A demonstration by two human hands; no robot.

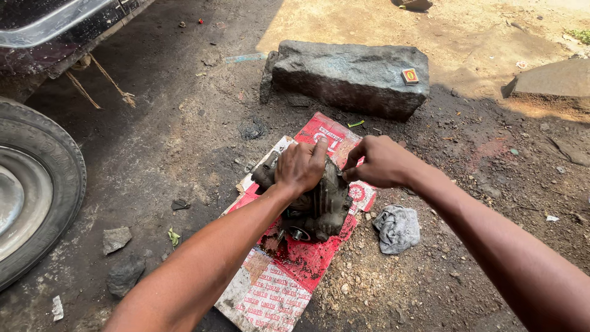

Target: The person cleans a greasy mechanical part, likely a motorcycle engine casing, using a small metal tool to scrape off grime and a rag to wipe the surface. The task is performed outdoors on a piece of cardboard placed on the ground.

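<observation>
Left hand [301, 167] is clamped palm-down over the top of a greasy cast-metal mechanical assembly [319, 209], fingers curled round its upper edge, holding it. Right hand [380, 163] is closed at the assembly's right upper corner, thumb and fingers pinched together on something there; looks like a small fitting or fastener, but I can't tell what.

Assembly sits on a flattened red-and-white printed cardboard sheet [289, 276] on the dirt ground [184, 135], oil stain spread under it. A round bearing-like end [299, 233] pokes out at the lower side.

Judgement: step in hand is steadying the casting with the left while the right works a small part at the corner, by fingers only, no tool in view. Next move likely needs the left to keep the body from rolling on the cardboard and the right a firm pinch; the surfaces look oily, so slip is the risk.

Around it: grey rag [397, 229] just right of the cardboard, a big granite block [350, 77] behind with a small orange box [410, 75] on top, vehicle tyre [37, 190] at left edge, cut off.

Hidden: most of the assembly's top under the left hand, the pinched item, and the far side of the casting.
</observation>
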